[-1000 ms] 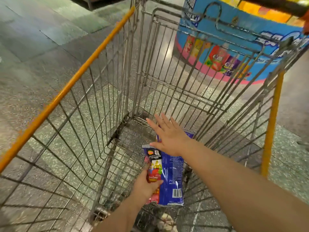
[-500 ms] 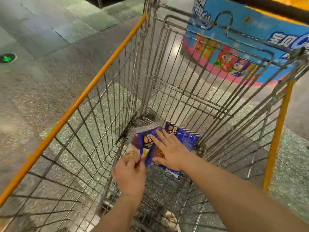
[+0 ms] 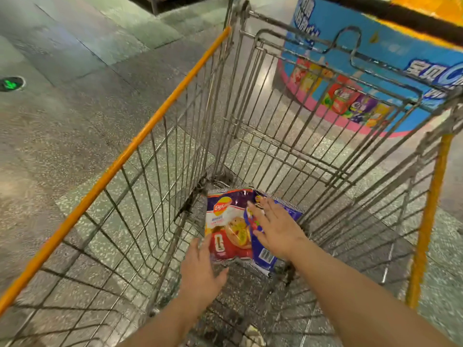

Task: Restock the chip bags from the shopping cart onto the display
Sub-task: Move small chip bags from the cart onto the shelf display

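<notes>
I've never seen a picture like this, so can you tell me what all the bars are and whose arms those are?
The camera sits on a person's head and looks down, so the arms are that person's own. The bars are a wire shopping cart with orange rails. At its bottom lie two chip bags: a purple and red bag and a blue bag partly under it. The left hand touches the near edge of the purple and red bag. The right hand rests flat on top with straight fingers. Nothing is lifted yet. Behind the cart stands a blue display with snack pictures.
</notes>
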A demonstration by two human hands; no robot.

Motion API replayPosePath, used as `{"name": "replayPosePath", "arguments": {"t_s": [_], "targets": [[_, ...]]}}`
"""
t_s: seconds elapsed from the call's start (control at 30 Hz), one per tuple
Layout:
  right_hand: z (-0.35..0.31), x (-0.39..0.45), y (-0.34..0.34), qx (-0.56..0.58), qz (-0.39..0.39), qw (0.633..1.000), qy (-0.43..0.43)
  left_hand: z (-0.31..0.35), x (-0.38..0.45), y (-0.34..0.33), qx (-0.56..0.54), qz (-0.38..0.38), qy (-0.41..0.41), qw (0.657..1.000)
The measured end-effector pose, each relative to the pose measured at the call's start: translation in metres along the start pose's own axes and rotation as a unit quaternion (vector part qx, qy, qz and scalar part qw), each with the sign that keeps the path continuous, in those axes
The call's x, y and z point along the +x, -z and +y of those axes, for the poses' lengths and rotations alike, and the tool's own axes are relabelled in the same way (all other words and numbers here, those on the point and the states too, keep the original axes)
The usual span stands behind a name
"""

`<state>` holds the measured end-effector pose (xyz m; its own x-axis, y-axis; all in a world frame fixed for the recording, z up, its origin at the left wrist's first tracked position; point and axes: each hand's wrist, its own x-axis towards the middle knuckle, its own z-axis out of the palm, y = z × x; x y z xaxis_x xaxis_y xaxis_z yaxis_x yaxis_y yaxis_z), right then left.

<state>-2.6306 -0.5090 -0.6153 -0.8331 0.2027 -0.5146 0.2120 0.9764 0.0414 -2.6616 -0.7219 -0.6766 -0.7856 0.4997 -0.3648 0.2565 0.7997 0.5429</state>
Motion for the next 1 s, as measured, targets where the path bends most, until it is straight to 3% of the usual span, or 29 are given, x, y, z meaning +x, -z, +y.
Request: {"name": "replayPosePath", "arguments": {"t_s": [0.17, 0.3, 0.4, 0.5, 0.63, 0.73, 1.0], "targets": [[-0.032, 0.007, -0.018, 0.131, -0.057, 0.989, -0.042, -0.027, 0.034, 0.002, 0.094, -0.058, 0.007, 0.994], [-0.063, 0.021, -0.039, 0.146, -0.030, 0.989, -0.024, -0.040, 0.061, -0.005, 0.078, -0.083, 0.032, 0.993], [-0.066, 0.034, -0.046, 0.133, -0.008, 0.991, -0.007, -0.042, 0.070, -0.008, 0.135, -0.093, 0.012, 0.986], [-0.059, 0.044, -0.056, 0.107, -0.036, 0.994, -0.003, -0.047, 0.077, -0.024, 0.090, -0.083, 0.009, 0.992], [-0.045, 0.047, -0.064, 0.153, -0.074, 0.985, -0.015, -0.050, 0.082, -0.042, 0.071, -0.087, 0.020, 0.993], [-0.044, 0.048, -0.071, 0.166, -0.061, 0.984, -0.011, -0.045, 0.083, -0.052, 0.061, -0.087, 0.040, 0.993], [-0.051, 0.040, -0.057, 0.263, -0.017, 0.965, 0.001, -0.039, 0.074, -0.034, -0.073, -0.055, -0.010, 0.996]]}}
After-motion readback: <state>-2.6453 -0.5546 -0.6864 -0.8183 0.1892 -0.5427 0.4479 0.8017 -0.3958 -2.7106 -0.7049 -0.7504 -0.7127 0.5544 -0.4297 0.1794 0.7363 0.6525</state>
